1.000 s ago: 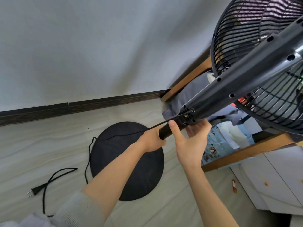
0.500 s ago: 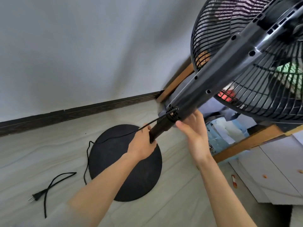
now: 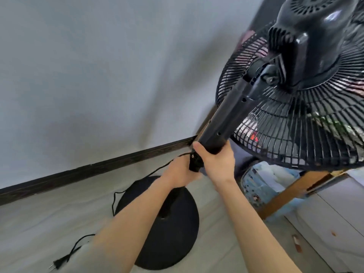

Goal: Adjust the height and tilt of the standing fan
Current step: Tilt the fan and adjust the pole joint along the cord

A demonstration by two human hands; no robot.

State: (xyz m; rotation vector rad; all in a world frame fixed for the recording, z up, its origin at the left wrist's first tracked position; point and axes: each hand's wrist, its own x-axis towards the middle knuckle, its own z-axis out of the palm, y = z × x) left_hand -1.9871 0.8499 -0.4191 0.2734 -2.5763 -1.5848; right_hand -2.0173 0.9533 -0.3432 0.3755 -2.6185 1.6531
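A black standing fan fills the right side of the head view. Its upper column runs up to the motor housing and the round wire grille. The round black base sits on the floor below. My right hand is wrapped around the bottom end of the upper column. Just under it, my left hand grips the black collar where the column meets the lower pole. The lower pole is mostly hidden behind my hands and forearms.
The fan's black cord runs from the collar down past the base to an unplugged plug on the pale floor. A dark skirting board lines the white wall. A wooden frame and a white cabinet stand at right.
The fan head has risen and swung so the back of its motor housing now shows. My right hand has closed around the column, and my left hand has shifted up to the collar.
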